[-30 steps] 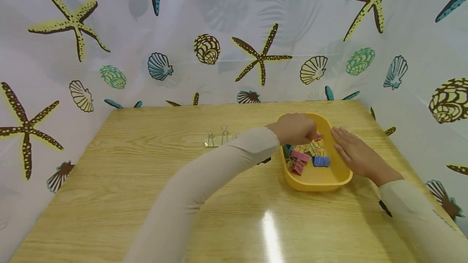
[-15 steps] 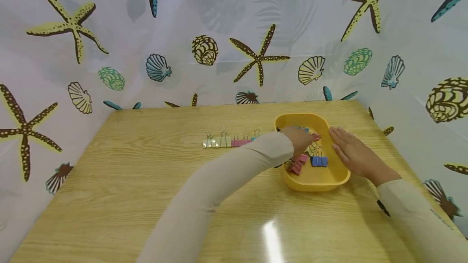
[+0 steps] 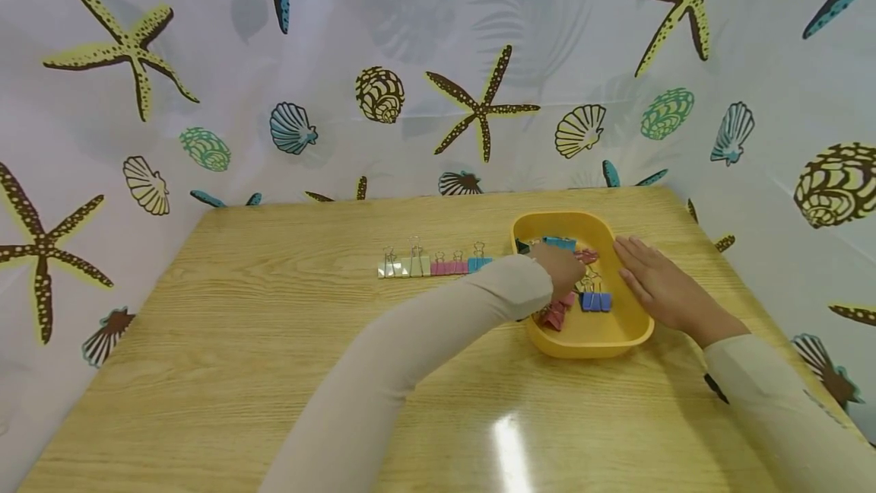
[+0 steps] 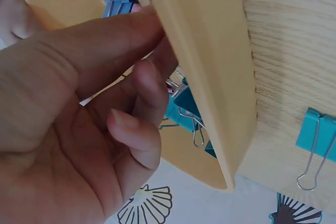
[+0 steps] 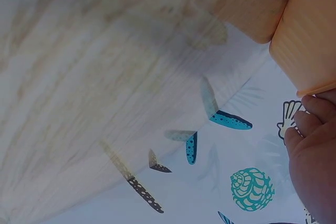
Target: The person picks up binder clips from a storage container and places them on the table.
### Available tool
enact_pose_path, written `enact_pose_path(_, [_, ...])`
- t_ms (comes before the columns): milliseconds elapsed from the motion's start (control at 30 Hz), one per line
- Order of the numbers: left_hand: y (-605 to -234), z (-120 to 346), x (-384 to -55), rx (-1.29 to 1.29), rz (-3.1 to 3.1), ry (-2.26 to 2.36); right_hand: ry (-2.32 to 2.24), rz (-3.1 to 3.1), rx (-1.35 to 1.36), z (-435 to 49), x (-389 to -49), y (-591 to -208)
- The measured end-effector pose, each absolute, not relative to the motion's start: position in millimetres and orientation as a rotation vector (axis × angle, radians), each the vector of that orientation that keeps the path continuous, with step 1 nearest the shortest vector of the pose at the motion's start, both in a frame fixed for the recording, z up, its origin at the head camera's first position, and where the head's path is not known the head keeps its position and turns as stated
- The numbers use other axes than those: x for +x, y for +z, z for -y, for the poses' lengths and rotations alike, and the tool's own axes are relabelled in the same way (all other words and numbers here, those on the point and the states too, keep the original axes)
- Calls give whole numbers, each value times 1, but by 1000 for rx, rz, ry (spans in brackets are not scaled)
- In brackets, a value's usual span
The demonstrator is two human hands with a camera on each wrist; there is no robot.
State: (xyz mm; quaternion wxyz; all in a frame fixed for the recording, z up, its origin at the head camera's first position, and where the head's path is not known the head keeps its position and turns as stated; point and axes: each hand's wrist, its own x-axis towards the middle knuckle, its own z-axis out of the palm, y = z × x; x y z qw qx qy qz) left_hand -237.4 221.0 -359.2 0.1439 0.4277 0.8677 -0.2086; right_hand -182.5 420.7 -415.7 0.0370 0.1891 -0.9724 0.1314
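Note:
My left hand (image 3: 560, 268) reaches down into a yellow plastic tub (image 3: 595, 338), among loose binder clips. In the left wrist view its thumb and forefinger come together behind the tub's wall (image 4: 210, 93); their tips are hidden, so what lies between them does not show. The other fingers are loosely bent. Around it in the tub are a blue binder clip (image 3: 595, 302), pink binder clips (image 3: 553, 316) and teal binder clips (image 3: 560, 243). My right hand (image 3: 660, 287) rests against the tub's right rim with straight fingers.
Left of the tub, a row of binder clips stands on the wooden table (image 3: 274, 341): pale ones (image 3: 390, 270), pink ones (image 3: 449, 268) and a teal one (image 3: 477, 264) at the right end. A cloth (image 3: 328, 36) printed with shells and starfish hangs behind.
My left hand has lowered from over the tub's back left part into the clips, uncovering the row on the table and the teal clips. My right hand keeps its place on the rim.

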Motion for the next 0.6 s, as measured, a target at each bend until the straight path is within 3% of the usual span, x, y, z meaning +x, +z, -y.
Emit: enact_pose_path(600, [-362,-223,-243,1146,-2428,-310,420,2969,576,-421,-182,-418])
